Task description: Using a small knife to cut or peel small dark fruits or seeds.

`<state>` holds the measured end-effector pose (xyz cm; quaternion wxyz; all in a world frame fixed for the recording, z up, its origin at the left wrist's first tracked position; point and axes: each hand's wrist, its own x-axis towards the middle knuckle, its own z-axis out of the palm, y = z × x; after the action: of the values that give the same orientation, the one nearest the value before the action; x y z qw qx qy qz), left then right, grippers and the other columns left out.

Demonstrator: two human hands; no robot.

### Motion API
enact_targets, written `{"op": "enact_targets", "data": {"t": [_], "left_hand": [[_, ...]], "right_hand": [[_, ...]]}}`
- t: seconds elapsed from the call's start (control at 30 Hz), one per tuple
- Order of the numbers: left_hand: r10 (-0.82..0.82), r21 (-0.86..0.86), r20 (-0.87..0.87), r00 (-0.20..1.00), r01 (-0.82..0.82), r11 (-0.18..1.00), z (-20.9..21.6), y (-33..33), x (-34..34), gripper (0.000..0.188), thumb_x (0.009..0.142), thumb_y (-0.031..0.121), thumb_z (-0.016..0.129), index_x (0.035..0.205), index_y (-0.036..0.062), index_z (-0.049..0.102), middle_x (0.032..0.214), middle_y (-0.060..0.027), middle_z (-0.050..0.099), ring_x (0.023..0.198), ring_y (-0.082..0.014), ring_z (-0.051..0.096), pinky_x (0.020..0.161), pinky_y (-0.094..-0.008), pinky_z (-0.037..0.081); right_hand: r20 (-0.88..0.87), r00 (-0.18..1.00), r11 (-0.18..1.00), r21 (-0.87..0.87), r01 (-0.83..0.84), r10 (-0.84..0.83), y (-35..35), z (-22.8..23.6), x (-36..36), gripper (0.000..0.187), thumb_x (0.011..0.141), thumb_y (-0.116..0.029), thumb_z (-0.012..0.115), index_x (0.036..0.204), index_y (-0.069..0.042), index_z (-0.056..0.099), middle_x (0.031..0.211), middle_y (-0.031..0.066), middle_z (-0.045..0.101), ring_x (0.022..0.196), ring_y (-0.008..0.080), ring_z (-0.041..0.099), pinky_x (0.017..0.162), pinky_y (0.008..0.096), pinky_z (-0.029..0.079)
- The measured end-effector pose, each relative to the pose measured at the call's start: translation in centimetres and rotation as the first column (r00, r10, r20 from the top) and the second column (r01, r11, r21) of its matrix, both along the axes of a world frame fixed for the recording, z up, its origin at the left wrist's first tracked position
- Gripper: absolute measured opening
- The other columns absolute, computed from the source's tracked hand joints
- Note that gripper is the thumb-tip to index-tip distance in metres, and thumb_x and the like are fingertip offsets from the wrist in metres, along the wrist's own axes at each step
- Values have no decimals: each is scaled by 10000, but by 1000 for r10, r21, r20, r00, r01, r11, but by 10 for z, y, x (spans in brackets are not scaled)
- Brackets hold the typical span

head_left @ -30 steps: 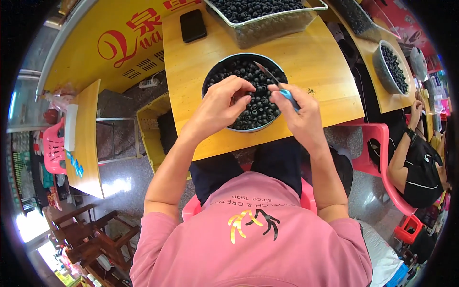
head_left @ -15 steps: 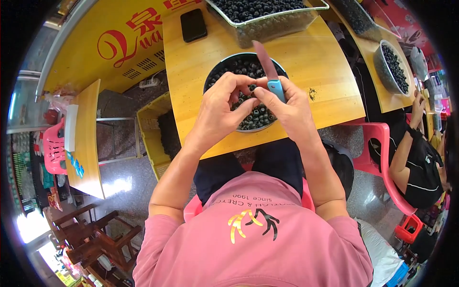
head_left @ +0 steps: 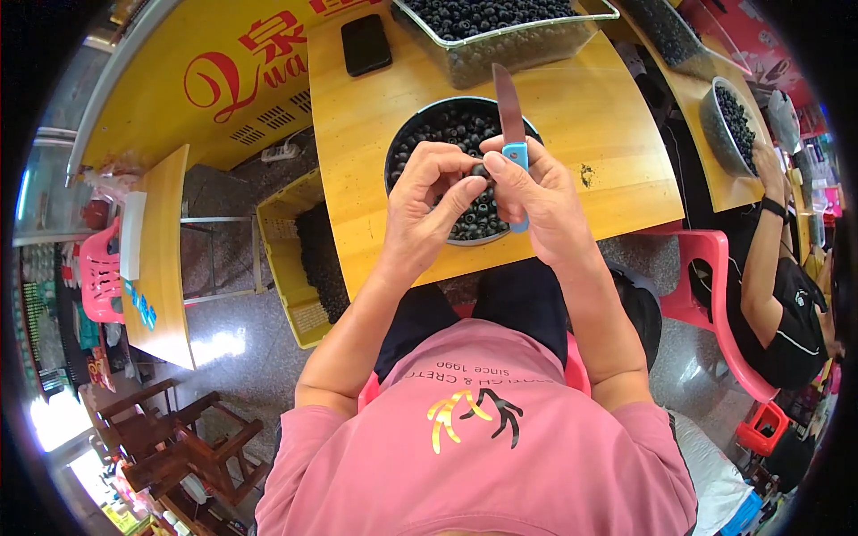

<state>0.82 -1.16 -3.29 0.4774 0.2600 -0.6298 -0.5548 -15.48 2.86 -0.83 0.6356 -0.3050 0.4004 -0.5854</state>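
Over a round bowl [head_left: 391, 185] of small dark round pieces [head_left: 450, 125], my two hands meet. My left hand [head_left: 431, 192] is closed, pinching one dark round piece [head_left: 480, 170] between thumb and fingertips; its exact kind is unclear. My right hand [head_left: 543, 192] is wrapped round a knife [head_left: 510, 107] with a light blue handle. The reddish-brown blade points up and away from me. My right thumb reaches to the pinched piece. Part of the bowl and its contents is hidden behind my hands.
A large clear bin [head_left: 500, 58] of dark pieces stands at the table's far side, near a black phone [head_left: 366, 46]. Left of the table is a yellow crate [head_left: 290, 268]. At right, a co-worker's hand [head_left: 769, 165] is at another bowl [head_left: 712, 125]; a pink chair [head_left: 715, 259] stands nearer.
The knife has turned more upright, and its handle now shows below my right fingers. My hands have shifted slightly right. The co-worker's hand has moved up to their bowl.
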Motion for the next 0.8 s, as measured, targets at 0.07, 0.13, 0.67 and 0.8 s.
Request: {"op": "enact_targets", "data": {"t": [0.07, 0.13, 0.67, 0.8], "left_hand": [[-7, 57, -33, 999, 9, 998, 1, 2, -1, 146, 927, 54, 638, 1064, 15, 605, 1008, -10, 549, 889, -68, 546, 796, -208, 451], [-11, 115, -67, 998, 19, 993, 4, 4, 1, 145, 936, 74, 634, 1071, 30, 603, 965, 10, 566, 867, -59, 533, 791, -211, 444], [-78, 132, -69, 995, 87, 987, 17, 12, 14, 143, 943, 44, 613, 1077, 1, 586, 974, -15, 588, 895, -69, 567, 798, -206, 468], [-70, 180, -110, 991, 89, 980, 26, 16, 21, 141, 918, 2, 629, 1056, -17, 611, 944, -19, 595, 847, -67, 578, 756, -199, 475]], "right_hand": [[-278, 954, 987, -145, 69, -108, 2, 0, 4, 198, 930, -151, 653, 1082, -27, 626, 758, -11, 583, 600, 75, 531, 520, 227, 414], [-514, 823, 950, -300, 92, -242, 4, 0, 4, 181, 930, -136, 647, 1062, -13, 636, 784, 23, 611, 637, 112, 579, 543, 248, 447], [-841, 202, 818, -538, -206, -502, 5, -2, -14, 194, 845, -38, 679, 1040, -41, 670, 839, 126, 635, 696, 255, 632, 584, 330, 485], [-834, 297, 853, -511, -102, -464, 6, -5, -17, 163, 885, -69, 657, 1042, -32, 680, 815, 117, 632, 670, 207, 613, 598, 318, 475]]}}
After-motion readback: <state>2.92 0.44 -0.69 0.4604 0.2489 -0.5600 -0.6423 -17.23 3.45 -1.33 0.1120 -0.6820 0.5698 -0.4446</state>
